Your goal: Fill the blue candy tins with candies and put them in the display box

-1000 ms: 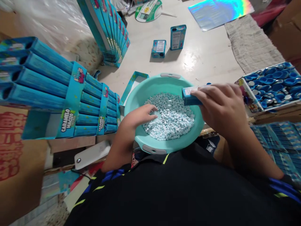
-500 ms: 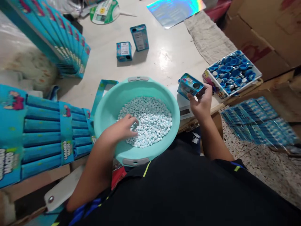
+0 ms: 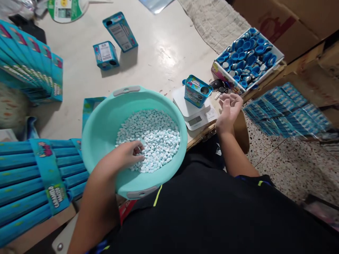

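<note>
A left hand (image 3: pixel 122 157), fingers curled, presses into pale blue candies (image 3: pixel 156 141) in a teal plastic basin (image 3: pixel 100 116). An open, empty right hand (image 3: pixel 230 113) rests beside a digital scale (image 3: pixel 194 120) bearing a blue tin (image 3: pixel 197 91). "Caramelo Macizo" bands wrap blue tubes (image 3: pixel 34 180) nearby.

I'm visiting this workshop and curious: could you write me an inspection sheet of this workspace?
Surface: white tabletop.
Job's things: teal basin of pale blue candies; blue tin on a digital scale.
Clutter: tray of blue caps; keys.
Grips: left hand in the candies; right hand open, beside the scale.
Cables: nothing seen.
Surroundings: cardboard boxes; speckled floor.
</note>
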The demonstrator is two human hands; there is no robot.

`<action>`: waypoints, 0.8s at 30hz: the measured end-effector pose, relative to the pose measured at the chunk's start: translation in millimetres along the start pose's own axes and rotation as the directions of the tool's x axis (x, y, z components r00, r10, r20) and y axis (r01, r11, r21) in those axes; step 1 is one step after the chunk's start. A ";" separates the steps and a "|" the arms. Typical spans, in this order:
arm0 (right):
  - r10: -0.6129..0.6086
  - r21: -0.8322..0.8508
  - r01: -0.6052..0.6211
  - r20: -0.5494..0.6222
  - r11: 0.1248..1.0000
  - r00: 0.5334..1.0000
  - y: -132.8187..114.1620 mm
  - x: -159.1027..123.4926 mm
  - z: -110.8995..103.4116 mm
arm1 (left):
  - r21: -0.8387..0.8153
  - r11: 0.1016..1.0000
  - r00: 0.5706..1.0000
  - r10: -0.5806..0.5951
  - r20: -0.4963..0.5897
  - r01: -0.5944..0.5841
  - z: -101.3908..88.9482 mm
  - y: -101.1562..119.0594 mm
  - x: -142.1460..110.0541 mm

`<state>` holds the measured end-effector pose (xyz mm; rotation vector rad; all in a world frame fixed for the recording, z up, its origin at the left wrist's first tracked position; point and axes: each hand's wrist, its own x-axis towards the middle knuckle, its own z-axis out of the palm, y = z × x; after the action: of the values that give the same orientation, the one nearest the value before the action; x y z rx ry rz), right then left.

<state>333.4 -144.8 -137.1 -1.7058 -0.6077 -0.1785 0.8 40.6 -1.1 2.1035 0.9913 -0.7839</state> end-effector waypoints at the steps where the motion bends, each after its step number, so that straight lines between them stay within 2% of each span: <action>1: 0.018 0.027 -0.018 0.004 0.999 1.000 1.7 0.6 1.1 | 0.008 1.000 1.000 0.004 -0.003 -0.004 -1.6 0.8 -0.4; 6: -0.035 0.030 0.032 0.093 0.999 0.995 1.7 3.3 -0.8 | 0.028 1.000 1.000 0.011 -0.020 -0.011 -6.3 4.2 -2.1; 9: -0.062 -0.010 0.064 0.100 0.998 0.993 0.1 2.2 -3.4 | 0.037 0.999 0.999 0.019 -0.034 -0.018 -5.6 3.2 -0.5; 16: 0.061 0.003 -0.061 0.083 0.998 0.995 -18.8 1.2 -0.4 | 0.058 0.997 0.998 0.052 -0.040 -0.050 -2.8 -2.2 2.0; 19: 0.073 -0.005 -0.073 0.094 0.997 0.993 -22.9 2.1 -0.1 | 0.068 0.996 0.997 0.060 -0.049 -0.057 -2.8 -1.3 0.8; 22: 0.027 0.009 -0.028 0.113 1.000 0.993 -25.9 0.8 -3.7 | 0.074 0.994 0.995 0.080 -0.064 -0.075 -3.5 0.7 -1.3; 24: -0.057 0.018 0.055 0.092 0.998 0.994 -36.0 -2.1 -8.5 | 0.070 0.994 0.991 0.095 -0.099 -0.088 -4.2 2.0 -3.7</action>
<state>315.9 -149.6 -104.7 -1.6901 -0.7243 -0.1348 1.5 41.4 4.8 2.2479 0.9259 -0.6769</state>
